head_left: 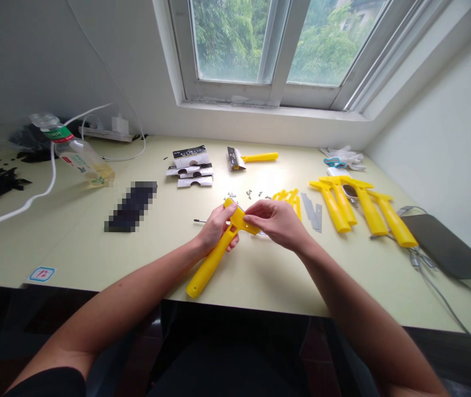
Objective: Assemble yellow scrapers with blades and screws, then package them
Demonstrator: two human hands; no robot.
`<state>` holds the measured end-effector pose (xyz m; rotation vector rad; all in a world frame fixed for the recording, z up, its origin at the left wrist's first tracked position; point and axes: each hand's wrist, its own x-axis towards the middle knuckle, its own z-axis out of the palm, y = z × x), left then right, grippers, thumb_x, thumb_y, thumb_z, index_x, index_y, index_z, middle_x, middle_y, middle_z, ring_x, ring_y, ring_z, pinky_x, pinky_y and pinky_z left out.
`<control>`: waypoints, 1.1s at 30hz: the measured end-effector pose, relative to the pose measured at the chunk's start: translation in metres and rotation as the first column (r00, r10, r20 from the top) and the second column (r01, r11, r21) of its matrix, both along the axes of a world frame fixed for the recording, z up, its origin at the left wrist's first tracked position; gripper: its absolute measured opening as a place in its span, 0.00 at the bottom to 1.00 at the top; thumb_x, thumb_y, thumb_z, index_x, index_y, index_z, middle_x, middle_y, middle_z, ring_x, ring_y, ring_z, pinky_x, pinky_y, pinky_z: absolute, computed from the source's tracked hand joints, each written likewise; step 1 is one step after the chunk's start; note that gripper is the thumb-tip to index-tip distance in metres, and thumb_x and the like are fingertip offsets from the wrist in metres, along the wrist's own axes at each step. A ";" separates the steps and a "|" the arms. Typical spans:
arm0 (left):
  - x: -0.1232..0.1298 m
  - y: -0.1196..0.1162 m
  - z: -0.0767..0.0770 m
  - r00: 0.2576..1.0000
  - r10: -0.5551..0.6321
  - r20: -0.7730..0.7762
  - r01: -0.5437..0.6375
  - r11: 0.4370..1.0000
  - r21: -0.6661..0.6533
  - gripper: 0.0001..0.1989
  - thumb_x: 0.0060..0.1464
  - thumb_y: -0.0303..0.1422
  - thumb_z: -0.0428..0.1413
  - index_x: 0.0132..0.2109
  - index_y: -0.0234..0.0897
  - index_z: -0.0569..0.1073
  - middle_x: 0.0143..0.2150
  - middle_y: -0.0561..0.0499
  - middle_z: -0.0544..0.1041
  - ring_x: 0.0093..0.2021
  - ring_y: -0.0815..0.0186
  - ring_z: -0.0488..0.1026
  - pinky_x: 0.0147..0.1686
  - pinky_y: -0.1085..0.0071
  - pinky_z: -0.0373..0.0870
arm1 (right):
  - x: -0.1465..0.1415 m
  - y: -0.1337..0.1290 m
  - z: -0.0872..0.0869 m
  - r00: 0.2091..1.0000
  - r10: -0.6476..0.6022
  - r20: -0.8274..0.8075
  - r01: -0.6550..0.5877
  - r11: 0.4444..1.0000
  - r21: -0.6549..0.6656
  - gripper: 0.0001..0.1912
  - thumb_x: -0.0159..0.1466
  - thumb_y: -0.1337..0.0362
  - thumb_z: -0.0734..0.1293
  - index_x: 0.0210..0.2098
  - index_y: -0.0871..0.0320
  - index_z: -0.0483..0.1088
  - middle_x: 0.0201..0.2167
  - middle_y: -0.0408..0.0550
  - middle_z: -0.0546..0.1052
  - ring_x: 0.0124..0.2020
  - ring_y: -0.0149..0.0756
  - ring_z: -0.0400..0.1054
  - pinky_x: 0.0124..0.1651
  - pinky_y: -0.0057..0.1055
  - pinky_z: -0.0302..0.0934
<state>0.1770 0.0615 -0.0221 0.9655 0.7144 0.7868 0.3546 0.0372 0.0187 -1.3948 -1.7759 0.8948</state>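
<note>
Left hand (pixel 215 228): clenched round the neck of the yellow handle (pixel 212 264)
Right hand (pixel 277 222): pinching its flat head
Spot: held over the tabletop (pixel 74 259), near the front edge
Feel: looks light, stiff plastic; grab the shaft

My bare left forearm (pixel 128 292) and right forearm (pixel 355 309) angle inward from the near side. My left hand (pixel 217 227) curls closed, with its fingers (pixel 232 243) wrapped round. Just beside it, my right hand (pixel 276 223) sits palm down, its fingers (pixel 252 216) pinched together.
</note>
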 end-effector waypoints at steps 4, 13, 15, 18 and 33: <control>0.000 -0.002 0.002 1.000 0.001 -0.015 0.001 0.995 0.100 0.16 0.59 0.44 0.57 0.37 0.39 0.61 0.24 0.60 0.63 0.13 0.72 0.65 0.08 0.77 0.58 | -0.001 0.001 -0.002 0.995 -0.009 0.095 0.000 0.996 0.094 0.08 0.60 0.58 0.71 0.31 0.56 0.77 0.25 0.43 0.75 0.26 0.31 0.66 0.31 0.29 0.59; -0.001 -0.005 0.007 0.999 -0.052 -0.004 0.052 0.990 0.131 0.14 0.59 0.41 0.56 0.38 0.39 0.60 0.26 0.60 0.65 0.14 0.72 0.65 0.09 0.77 0.59 | 0.004 0.006 -0.003 0.999 0.035 0.010 -0.035 0.999 -0.010 0.11 0.63 0.56 0.67 0.38 0.58 0.74 0.29 0.45 0.75 0.29 0.32 0.67 0.33 0.30 0.61; -0.001 -0.006 0.006 0.998 -0.057 -0.012 0.058 0.988 0.140 0.15 0.59 0.42 0.56 0.38 0.39 0.60 0.26 0.59 0.65 0.14 0.73 0.65 0.09 0.77 0.59 | 0.005 0.006 -0.003 0.996 0.082 -0.041 -0.085 0.993 -0.076 0.11 0.64 0.57 0.66 0.34 0.58 0.74 0.28 0.45 0.75 0.28 0.32 0.67 0.31 0.29 0.61; -0.002 -0.003 0.005 0.996 -0.084 -0.032 0.088 0.985 0.148 0.16 0.58 0.43 0.58 0.39 0.38 0.62 0.27 0.58 0.67 0.15 0.73 0.66 0.10 0.77 0.60 | 0.005 0.007 -0.003 0.997 0.066 -0.038 -0.069 0.993 -0.094 0.11 0.63 0.58 0.66 0.31 0.59 0.73 0.27 0.45 0.75 0.27 0.31 0.67 0.30 0.29 0.61; -0.014 0.008 0.019 0.992 -0.066 -0.105 0.078 0.991 0.108 0.14 0.55 0.38 0.62 0.37 0.31 0.70 0.26 0.52 0.70 0.20 0.73 0.67 0.18 0.76 0.63 | 0.010 0.022 -0.008 1.000 0.014 0.025 -0.013 0.999 -0.047 0.12 0.66 0.58 0.62 0.32 0.57 0.71 0.27 0.44 0.74 0.27 0.31 0.66 0.29 0.28 0.58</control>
